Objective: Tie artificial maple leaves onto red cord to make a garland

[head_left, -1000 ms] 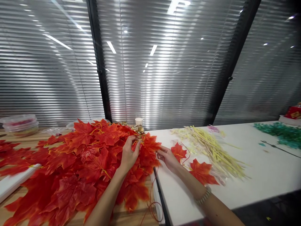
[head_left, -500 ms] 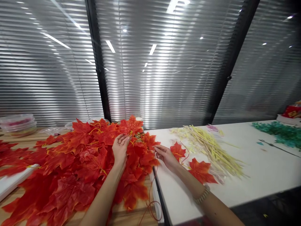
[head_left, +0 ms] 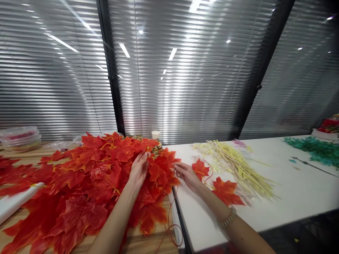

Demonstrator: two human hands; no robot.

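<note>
A large heap of red artificial maple leaves [head_left: 90, 190] with yellow stems covers the wooden table. My left hand [head_left: 139, 169] rests at the heap's upper right, fingers stretched out against the leaves; its fingertips are partly hard to make out. To the right, my right hand [head_left: 186, 174] is closed in a pinch on a thin red cord [head_left: 169, 229], which hangs down over the gap between the tables and loops below. Just beyond that hand lie a small maple leaf [head_left: 200, 169] and a larger maple leaf [head_left: 227, 191] on the white table.
Yellow stems [head_left: 238, 165] lie in a bundle on the white table [head_left: 299, 190], with green foliage [head_left: 315, 150] farther right. A paper cup [head_left: 155, 134] stands behind the heap. Stacked plastic tubs [head_left: 21, 138] and a white bar [head_left: 19, 203] are at left.
The raised leaf by my left hand has dropped lower, baring the paper cup behind. My left hand's fingers have straightened from a pinch. The right hand stays in place.
</note>
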